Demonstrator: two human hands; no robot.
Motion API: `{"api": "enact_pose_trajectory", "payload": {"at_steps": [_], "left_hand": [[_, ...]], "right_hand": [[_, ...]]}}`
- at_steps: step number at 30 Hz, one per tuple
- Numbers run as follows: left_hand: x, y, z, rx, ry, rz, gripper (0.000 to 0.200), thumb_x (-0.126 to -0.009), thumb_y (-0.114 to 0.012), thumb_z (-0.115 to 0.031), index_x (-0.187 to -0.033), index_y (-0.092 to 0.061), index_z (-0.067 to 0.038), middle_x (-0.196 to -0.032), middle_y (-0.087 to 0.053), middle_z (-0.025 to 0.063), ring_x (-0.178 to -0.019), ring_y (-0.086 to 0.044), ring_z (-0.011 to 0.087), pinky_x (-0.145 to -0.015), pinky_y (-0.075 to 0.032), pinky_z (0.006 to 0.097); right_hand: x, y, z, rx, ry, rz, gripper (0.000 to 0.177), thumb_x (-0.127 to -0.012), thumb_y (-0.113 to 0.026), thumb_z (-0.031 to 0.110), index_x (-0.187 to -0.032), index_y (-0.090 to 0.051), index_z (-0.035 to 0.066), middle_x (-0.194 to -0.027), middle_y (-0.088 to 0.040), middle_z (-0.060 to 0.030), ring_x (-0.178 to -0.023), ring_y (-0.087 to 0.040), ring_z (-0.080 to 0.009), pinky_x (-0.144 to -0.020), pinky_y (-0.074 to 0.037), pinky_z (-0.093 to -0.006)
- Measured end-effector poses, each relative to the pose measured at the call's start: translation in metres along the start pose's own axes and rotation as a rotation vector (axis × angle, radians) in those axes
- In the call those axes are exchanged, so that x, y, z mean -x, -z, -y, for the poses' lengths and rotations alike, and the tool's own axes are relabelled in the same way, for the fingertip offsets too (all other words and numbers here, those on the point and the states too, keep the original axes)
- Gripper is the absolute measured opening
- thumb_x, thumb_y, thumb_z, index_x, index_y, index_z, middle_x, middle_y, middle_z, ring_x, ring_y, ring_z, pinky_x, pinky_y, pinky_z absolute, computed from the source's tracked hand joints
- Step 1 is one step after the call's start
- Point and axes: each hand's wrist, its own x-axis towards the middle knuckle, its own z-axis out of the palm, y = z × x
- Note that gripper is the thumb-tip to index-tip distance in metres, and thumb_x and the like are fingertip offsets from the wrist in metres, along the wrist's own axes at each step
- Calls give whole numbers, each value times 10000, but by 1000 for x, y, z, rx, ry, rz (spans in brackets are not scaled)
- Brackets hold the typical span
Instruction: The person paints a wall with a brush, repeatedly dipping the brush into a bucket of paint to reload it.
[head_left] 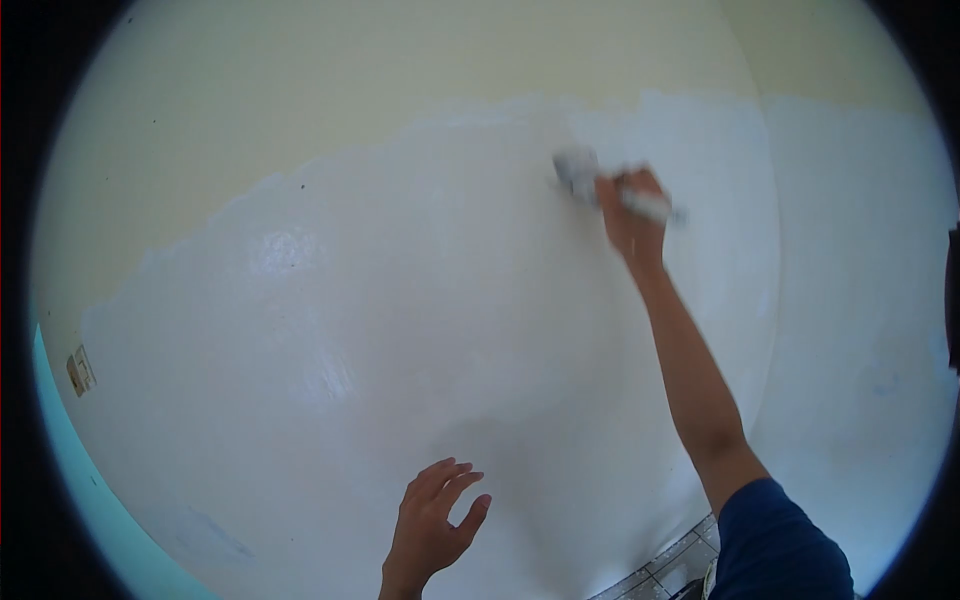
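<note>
Right hand fingers clamped on paintbrush, bristles toward ten o'clock, handle toward four, just below the cream band of the wall; left hand at seven o'clock, fingers apart.

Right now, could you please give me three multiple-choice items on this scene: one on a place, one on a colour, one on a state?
1. Where is the brush? A) on the floor B) high up, at the top edge of the white paint C) beside a wall plate
2. What colour is the wall above the white paint? A) red B) black C) cream
3. How is the left hand? A) open, holding nothing B) shut on a rag C) out of view
Answers: 1 B, the right hand holds it up there; 2 C, the bare upper wall is pale cream; 3 A, its fingers are spread and empty.
</note>
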Motion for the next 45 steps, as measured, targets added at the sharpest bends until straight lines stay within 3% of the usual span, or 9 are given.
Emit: {"api": "enact_pose_trajectory", "payload": {"at_steps": [5,13,16,21,29,34,35,41,45], "left_hand": [[0,-10,8,-64,-13,-10,252,-810,-744,-148,-1043,-676,-83,-1112,-660,87,-1147,-573,281,-931,-496,412],[-21,-27,-29,47,-30,33,258,-812,-740,-142,-1054,-672,-85,-1132,-654,89,-1143,-576,285,-934,-496,408],[-16,-30,-30,80,-13,46,260,-809,-741,-140,-1054,-672,-85,-1127,-656,88,-1142,-577,287,-935,-496,407],[22,-7,-4,-65,120,29,258,-807,-743,-139,-1047,-673,-78,-1118,-656,101,-1143,-579,290,-936,-496,407],[32,4,6,13,157,-46,255,-805,-736,-104,-1050,-678,-63,-1142,-637,124,-1133,-588,305,-930,-500,403],[61,8,12,49,206,-67,261,-803,-731,-86,-1055,-672,-56,-1146,-637,125,-1140,-586,308,-937,-493,404],[68,14,19,31,221,-73,262,-803,-729,-84,-1057,-670,-53,-1147,-639,124,-1143,-585,310,-941,-490,405],[87,40,33,-8,251,-44,273,-814,-718,-90,-1078,-667,-46,-1182,-631,126,-1172,-573,310,-956,-479,410],[83,39,31,83,149,-21,269,-817,-718,-97,-1077,-669,-46,-1190,-629,122,-1199,-555,309,-964,-476,423]], "right_hand": [[181,91,-3,-231,-387,355,121,-755,-699,130,-691,-650,40,-708,-583,-124,-687,-579,-278,-631,-475,-404],[-13,46,5,-466,-217,-143,196,-831,-666,182,-719,-654,22,-750,-580,-117,-722,-574,-240,-633,-445,-351],[52,22,-21,-97,7,-51,211,-821,-703,132,-698,-594,-1,-717,-577,-87,-644,-544,-155,-593,-432,-317],[280,109,7,-255,-426,218,133,-793,-678,75,-677,-631,27,-774,-609,-125,-668,-569,-249,-603,-448,-376],[152,53,124,-332,-250,41,186,-849,-666,56,-700,-565,11,-786,-537,-96,-733,-528,-198,-635,-416,-319],[309,74,134,-244,-420,373,140,-776,-730,147,-781,-658,27,-777,-552,-118,-717,-581,-237,-579,-468,-345],[333,90,139,-288,-507,395,142,-785,-683,66,-663,-623,29,-736,-560,-133,-677,-554,-251,-591,-456,-367],[258,65,157,-367,-573,188,198,-789,-706,73,-649,-585,4,-715,-548,-74,-649,-530,-173,-589,-428,-324],[127,20,190,-405,-189,-113,185,-774,-720,148,-660,-621,42,-680,-562,-99,-648,-543,-231,-576,-433,-351]]}}
